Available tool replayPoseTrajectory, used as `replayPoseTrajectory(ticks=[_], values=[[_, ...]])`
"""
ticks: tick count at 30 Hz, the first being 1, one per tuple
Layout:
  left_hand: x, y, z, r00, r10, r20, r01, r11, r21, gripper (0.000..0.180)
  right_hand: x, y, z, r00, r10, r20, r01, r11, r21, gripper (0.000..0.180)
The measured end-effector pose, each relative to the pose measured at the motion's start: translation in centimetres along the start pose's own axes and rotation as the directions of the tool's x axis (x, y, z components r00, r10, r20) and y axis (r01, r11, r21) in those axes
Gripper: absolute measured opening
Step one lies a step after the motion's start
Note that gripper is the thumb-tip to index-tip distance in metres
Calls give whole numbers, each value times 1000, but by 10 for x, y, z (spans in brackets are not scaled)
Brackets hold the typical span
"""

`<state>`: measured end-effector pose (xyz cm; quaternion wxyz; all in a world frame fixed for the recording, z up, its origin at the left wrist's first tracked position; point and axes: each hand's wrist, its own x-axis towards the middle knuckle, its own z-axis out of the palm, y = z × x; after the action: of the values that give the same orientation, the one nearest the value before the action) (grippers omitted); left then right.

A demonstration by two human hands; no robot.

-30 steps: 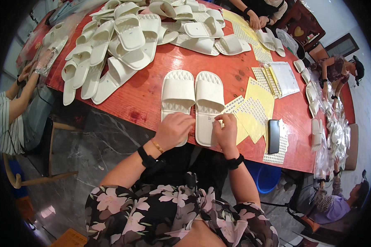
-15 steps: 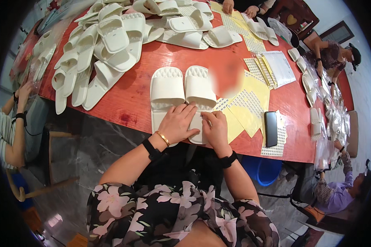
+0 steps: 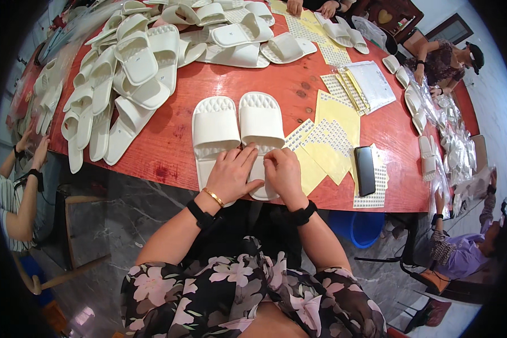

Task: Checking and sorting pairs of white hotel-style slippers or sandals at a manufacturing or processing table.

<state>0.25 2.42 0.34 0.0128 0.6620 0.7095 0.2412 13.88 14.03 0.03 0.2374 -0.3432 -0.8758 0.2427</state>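
Note:
Two white open-toe slippers lie side by side at the table edge before me, a left slipper [image 3: 215,127] and a right slipper [image 3: 262,121], with quilted insoles and broad straps. My left hand [image 3: 231,174] lies flat across their heel halves, its fingers stretched toward the straps and its thumb on the right slipper. At the right slipper's outer side, just below its strap, my right hand [image 3: 283,176] is bent with thumb and fingertips pinched together over the insole. Whatever is between those fingertips is hidden.
A heap of white slippers [image 3: 138,59] covers the far left. Yellow sticker sheets [image 3: 321,152], a dark phone [image 3: 365,170] and clear plastic bags [image 3: 372,84] lie to the right. A blue bucket [image 3: 357,228] stands below the edge. Co-workers surround the red table [image 3: 169,152].
The slippers and table have shifted slightly left in view. My right fingers are more bunched together; my left hand stays on the slippers. At the lower right, a co-worker's arm has risen.

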Motion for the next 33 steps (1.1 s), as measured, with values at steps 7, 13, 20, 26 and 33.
replayPoseTrajectory(ticks=[7,13,20,26,33], values=[[0,-2,1,999,10,-31,-10,1000,8,73,3,1,3,999,31,25,-31,999,11,6],[-2,-3,1,1000,-19,-17,18,999,-38,72,-1,1,-8,966,234,109,-258,902,347,9],[-1,-3,3,999,-5,-32,5,1000,-11,71,0,-1,1,994,85,70,-95,984,148,7],[-1,-4,4,999,-10,-33,10,1000,-6,70,2,-6,4,999,28,27,-26,996,-82,9],[-4,-3,0,999,-26,28,26,1000,1,72,5,-10,0,975,221,39,-223,973,64,19]])
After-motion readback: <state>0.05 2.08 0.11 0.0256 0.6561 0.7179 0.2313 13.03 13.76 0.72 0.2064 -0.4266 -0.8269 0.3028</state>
